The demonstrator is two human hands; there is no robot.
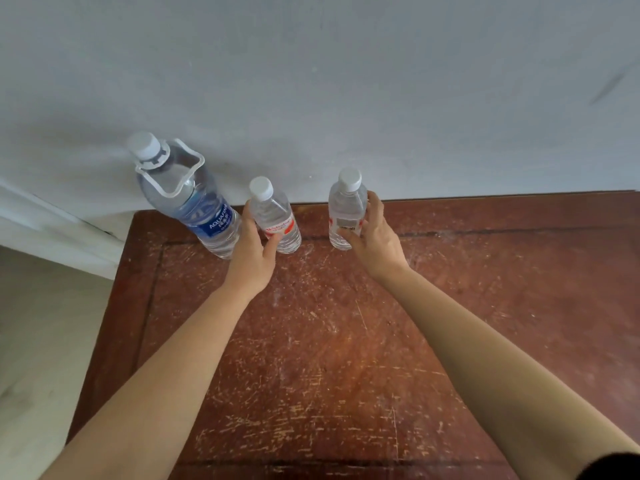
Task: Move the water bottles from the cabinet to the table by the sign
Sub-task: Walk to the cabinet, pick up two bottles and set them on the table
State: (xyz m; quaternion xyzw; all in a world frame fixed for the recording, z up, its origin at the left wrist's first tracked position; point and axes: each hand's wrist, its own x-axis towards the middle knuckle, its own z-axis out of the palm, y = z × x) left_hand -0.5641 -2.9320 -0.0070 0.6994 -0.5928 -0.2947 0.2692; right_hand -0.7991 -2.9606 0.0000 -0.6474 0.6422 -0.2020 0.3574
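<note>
Three clear water bottles stand upright near the far edge of a scratched red-brown wooden top point(311, 358), close to the wall. The large bottle point(187, 199) at the far left has a blue label, a white cap and a white carry handle. My left hand point(254, 251) is wrapped around the small red-labelled bottle point(275, 216) right beside it. My right hand point(375, 237) grips a second small bottle point(346, 211) with a white cap, a short way to the right. Both small bottles rest on the wood.
A pale grey wall point(346, 81) rises directly behind the bottles. The wooden top's left edge point(114, 306) drops to a light floor point(41, 341). White trim point(52, 226) runs along the wall at the left. No sign is in view.
</note>
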